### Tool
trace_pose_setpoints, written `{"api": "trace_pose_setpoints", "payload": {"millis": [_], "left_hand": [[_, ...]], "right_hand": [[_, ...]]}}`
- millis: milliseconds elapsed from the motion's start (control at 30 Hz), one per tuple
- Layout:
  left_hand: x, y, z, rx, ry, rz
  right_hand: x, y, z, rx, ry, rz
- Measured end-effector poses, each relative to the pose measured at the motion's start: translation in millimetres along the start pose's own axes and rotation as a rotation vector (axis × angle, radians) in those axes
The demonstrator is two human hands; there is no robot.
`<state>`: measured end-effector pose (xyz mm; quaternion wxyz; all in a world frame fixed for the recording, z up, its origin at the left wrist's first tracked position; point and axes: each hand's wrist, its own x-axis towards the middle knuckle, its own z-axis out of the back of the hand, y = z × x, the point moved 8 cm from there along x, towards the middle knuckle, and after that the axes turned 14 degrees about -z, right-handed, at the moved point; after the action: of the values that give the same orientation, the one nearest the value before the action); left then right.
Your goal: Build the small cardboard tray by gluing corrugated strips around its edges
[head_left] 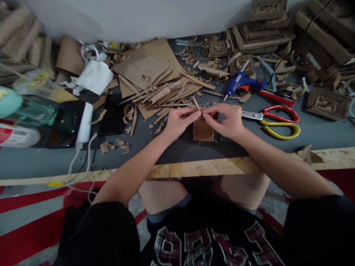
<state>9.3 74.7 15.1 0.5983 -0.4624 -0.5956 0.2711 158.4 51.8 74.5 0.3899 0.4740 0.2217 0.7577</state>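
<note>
Both hands meet over a small brown cardboard piece (203,132) near the table's front edge. My left hand (181,120) pinches a thin cardboard strip (196,103) between thumb and fingers, and the strip's free end sticks up. My right hand (226,118) is closed in a pinch at the same strip, its fingertips almost touching the left ones. Just right of my right hand lie scissors (280,122) with one red and one yellow handle. Behind them rests a blue glue gun (241,84), its nozzle pointing toward my hands.
Corrugated sheets and cut strips (144,70) pile up behind my hands. Stacked cardboard frames (263,33) stand at the back right. Phones (111,114), a white power bank (84,123) with cables, a tissue roll (95,75) and bottles (33,111) crowd the left.
</note>
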Motion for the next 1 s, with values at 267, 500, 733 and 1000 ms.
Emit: {"api": "trace_pose_setpoints", "payload": {"millis": [267, 500, 733, 1000], "left_hand": [[1.8, -3.3, 3.5, 0.127, 0.011, -0.086], [4.5, -10.9, 2.2, 0.243, 0.057, -0.194], [2.0, -19.5, -2.2, 0.377, 0.139, -0.301], [-0.8, -34.1, -6.8, 0.561, 0.122, -0.385]], "right_hand": [[-2.3, -3.1, -6.7, -0.143, -0.022, -0.067], [-1.2, -9.2, -11.2, -0.102, 0.055, -0.151], [2.7, -10.2, -15.0, -0.067, 0.186, -0.146], [4.5, -13.1, -14.4, 0.049, 0.203, -0.205]]}}
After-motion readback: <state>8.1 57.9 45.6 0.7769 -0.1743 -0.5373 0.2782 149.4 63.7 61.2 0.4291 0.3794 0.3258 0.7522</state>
